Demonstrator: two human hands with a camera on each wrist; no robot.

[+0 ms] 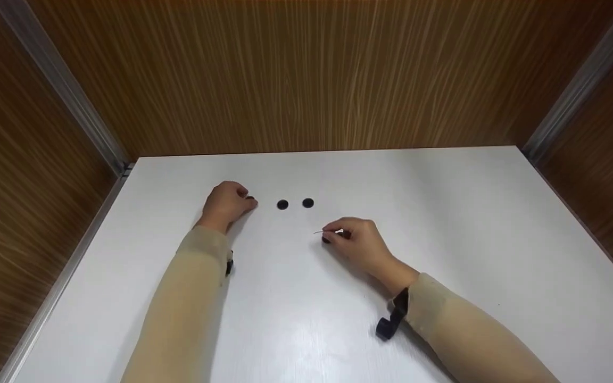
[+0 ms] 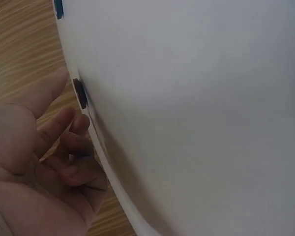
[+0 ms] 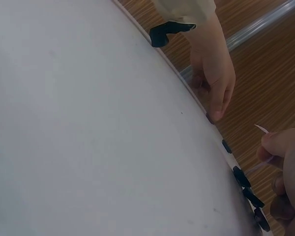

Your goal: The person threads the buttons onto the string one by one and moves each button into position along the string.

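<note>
Buttons: 2 black ones [image 1: 282, 205] lie on the white counter [image 1: 445, 223] between the hands. Left hand [image 1: 226, 205], its grip curled, touches a third button [image 1: 251, 200]; right hand [image 1: 357, 242] pinches a thin needle [image 1: 321, 232].

Two hands, the left hand [image 1: 226, 205] and the right hand [image 1: 357, 242], over one white desk [image 1: 445, 239]; four small round black buttons: two lying free [image 1: 282, 205] [image 1: 308, 202], one at the left fingers [image 1: 250, 200], one under the right fingers [image 1: 326, 240]; one thin pale needle [image 1: 320, 232]
</note>
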